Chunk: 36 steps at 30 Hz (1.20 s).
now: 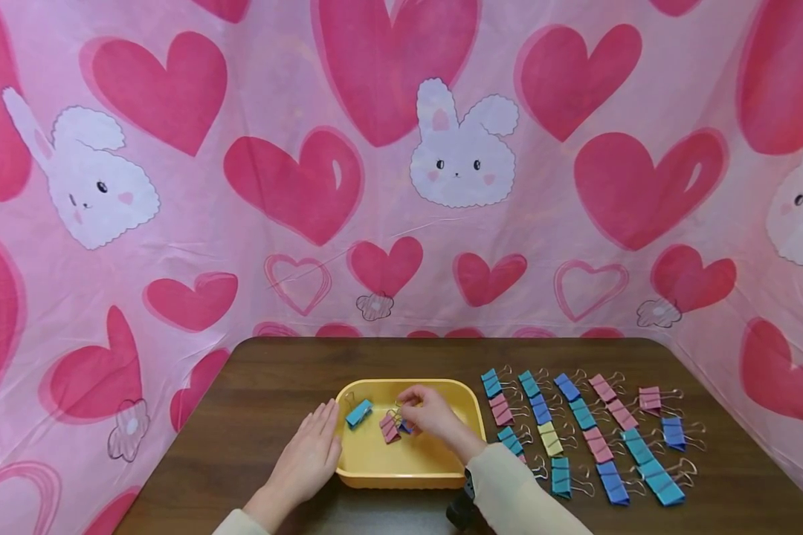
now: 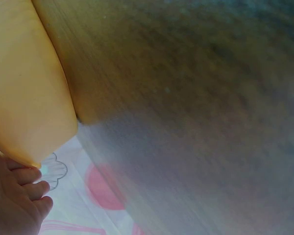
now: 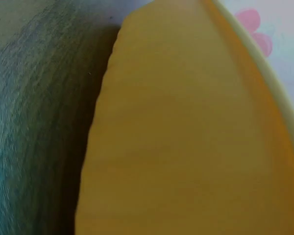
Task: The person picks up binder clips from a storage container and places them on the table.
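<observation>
A yellow tray [image 1: 411, 475] stands on the table with a few binder clips in it. My left hand [image 1: 311, 446] rests along its left wall, fingers extended; in the left wrist view the fingers [image 2: 32, 188] lie against the tray wall [image 2: 29, 83]. Inside the tray, my right hand [image 1: 435, 416] has bent fingers, their tips at the wire handles beside a pink binder clip [image 1: 389, 426]. A blue binder clip [image 1: 407, 427] shows partly under that hand; I cannot tell whether the fingers pinch it. Farther left in the tray lies a teal binder clip [image 1: 359, 414].
Right of the tray, several binder clips in teal, pink, blue and yellow lie in slanting columns, among them a yellow clip [image 1: 549, 439] and a large teal one [image 1: 662, 481]. The right forearm partly covers the nearest column. A heart-patterned cloth [image 1: 455, 223] hangs behind the wooden table [image 1: 241, 423].
</observation>
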Available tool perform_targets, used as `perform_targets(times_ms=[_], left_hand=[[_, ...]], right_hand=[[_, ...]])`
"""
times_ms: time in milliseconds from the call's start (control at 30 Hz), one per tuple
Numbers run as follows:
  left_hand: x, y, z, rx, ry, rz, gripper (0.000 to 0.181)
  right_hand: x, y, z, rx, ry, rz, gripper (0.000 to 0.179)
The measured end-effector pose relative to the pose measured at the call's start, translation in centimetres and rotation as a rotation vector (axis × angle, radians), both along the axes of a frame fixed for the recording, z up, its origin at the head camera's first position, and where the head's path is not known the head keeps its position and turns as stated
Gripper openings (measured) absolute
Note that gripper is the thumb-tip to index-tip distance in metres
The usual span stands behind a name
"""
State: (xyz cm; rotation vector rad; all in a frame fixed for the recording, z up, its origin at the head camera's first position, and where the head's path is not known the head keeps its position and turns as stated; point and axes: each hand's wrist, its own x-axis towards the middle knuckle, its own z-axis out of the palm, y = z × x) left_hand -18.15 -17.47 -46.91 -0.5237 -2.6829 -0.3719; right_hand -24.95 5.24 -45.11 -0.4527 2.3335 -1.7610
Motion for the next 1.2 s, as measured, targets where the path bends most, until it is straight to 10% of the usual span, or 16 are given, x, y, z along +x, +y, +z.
perform_targets(times_ms=[1200], left_hand=[[-0.01, -0.02, 0.11, 0.006, -0.028, 0.006, 0.048]], right_hand=[[0.40, -0.20, -0.53, -0.002, -0.093, 0.005, 0.008]])
